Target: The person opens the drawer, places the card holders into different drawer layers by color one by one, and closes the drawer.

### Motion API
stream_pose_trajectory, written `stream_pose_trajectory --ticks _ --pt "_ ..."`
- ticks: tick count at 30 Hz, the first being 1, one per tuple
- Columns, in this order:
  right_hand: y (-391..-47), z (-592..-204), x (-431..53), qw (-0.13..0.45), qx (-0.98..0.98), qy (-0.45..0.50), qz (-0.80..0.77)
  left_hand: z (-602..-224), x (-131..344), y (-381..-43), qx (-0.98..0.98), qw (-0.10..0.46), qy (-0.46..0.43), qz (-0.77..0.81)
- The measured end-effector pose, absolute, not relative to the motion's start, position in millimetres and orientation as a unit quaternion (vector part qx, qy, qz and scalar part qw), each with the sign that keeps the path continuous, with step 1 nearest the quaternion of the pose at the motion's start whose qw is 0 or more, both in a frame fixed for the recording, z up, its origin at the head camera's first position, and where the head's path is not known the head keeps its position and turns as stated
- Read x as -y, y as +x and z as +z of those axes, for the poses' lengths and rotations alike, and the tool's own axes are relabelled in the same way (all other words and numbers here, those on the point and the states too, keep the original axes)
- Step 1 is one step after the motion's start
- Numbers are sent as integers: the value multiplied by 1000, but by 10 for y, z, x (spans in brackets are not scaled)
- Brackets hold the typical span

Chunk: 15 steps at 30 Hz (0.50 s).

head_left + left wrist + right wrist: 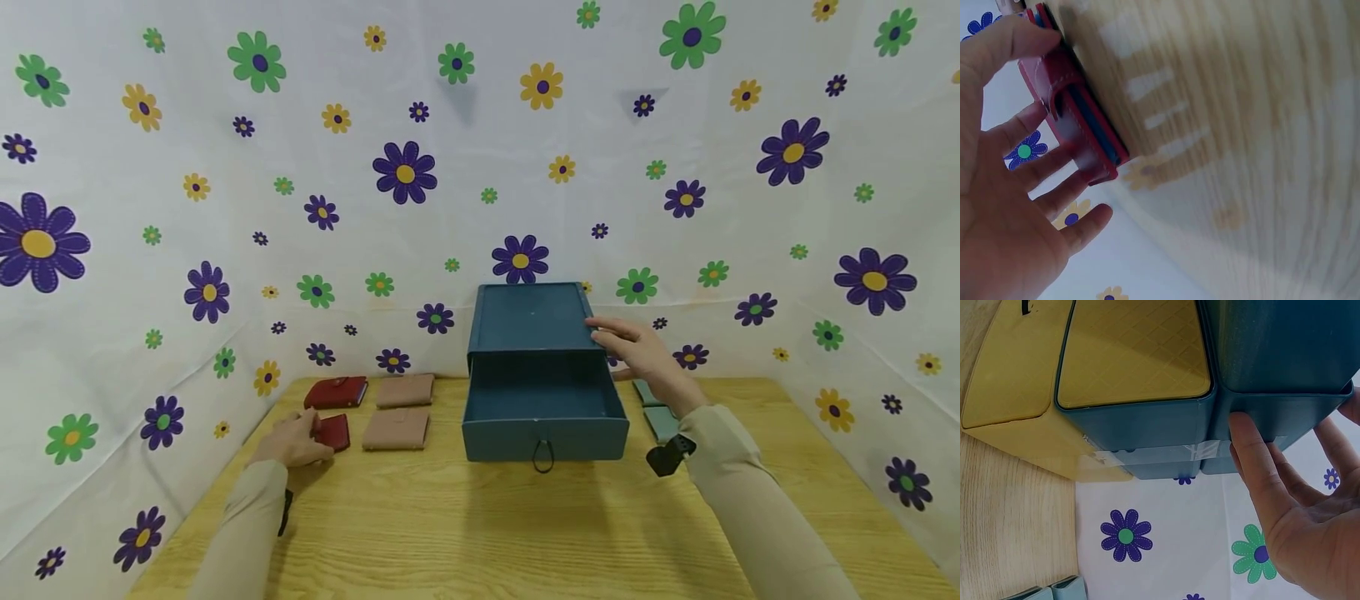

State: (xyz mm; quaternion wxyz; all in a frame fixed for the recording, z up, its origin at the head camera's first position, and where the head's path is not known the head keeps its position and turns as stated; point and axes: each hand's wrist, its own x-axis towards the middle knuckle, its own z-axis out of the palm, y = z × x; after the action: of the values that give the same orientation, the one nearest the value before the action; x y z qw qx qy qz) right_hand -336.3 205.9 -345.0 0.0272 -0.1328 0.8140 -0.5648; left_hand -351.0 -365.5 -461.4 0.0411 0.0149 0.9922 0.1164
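Note:
My left hand (291,442) is at the front red wallet (334,432). In the left wrist view its fingers spread along one side of the wallet (1079,131), which has a strap closure, while the thumb reaches over the near end. A blue-green drawer unit (531,315) stands at the middle of the table, its top drawer (510,440) pulled out and nothing visible inside. My right hand (637,354) rests its extended fingers against the unit's right side and top edge. The right wrist view shows a fingertip (1244,425) touching the blue-green casing.
Behind the front red wallet lies another red wallet (336,392). Two pinkish-beige wallets (396,429) lie to their right. Pale green wallets (662,423) sit right of the unit, partly behind my right arm. Yellow lower drawers (1135,356) show under the open one. Flowered cloth hangs behind.

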Motion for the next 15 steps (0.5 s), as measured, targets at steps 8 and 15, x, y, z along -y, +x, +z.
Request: stream_pose_trajectory --ticks 8,15 --pt "-3348 -3433 -2056 27 -812 -135 -567 -4558 3737 -3479 -991 59 22 118" --pt "-3345 -3436 -2052 27 -814 -134 -564 -4530 3727 -3403 -987 53 22 149"
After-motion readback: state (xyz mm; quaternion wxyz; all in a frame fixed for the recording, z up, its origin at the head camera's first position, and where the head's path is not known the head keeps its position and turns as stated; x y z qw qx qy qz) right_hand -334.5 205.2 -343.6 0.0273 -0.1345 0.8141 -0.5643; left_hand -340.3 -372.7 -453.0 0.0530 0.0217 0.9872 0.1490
